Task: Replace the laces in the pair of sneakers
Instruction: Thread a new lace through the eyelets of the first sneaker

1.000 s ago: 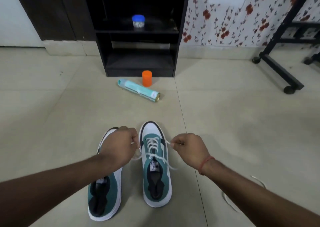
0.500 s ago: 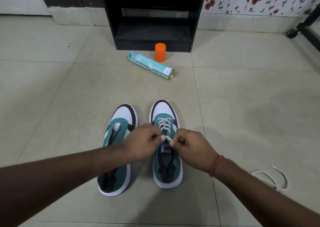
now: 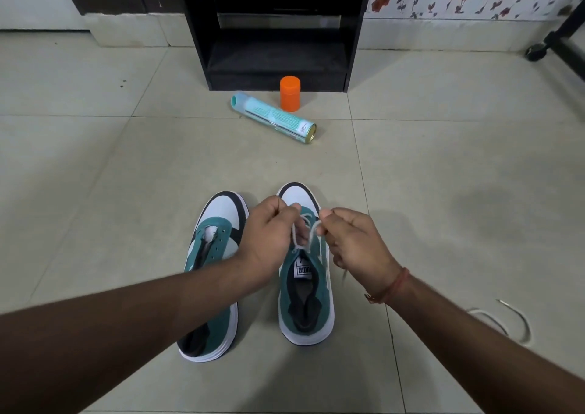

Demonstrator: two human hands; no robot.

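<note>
White lace (image 3: 305, 234) is pinched by both grips, left hand (image 3: 269, 239) and right hand (image 3: 354, 242), directly above the right sneaker (image 3: 305, 290); unlaced left sneaker (image 3: 215, 255) lies beside.

Teal-white sneakers (image 3: 256, 287) side by side — right one white-laced (image 3: 305, 239), left unlaced.

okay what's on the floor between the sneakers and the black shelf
In the head view, a teal spray can lies on its side there, with an orange cap upright behind it, near the shelf; otherwise bare tile up from the sneakers.
</note>
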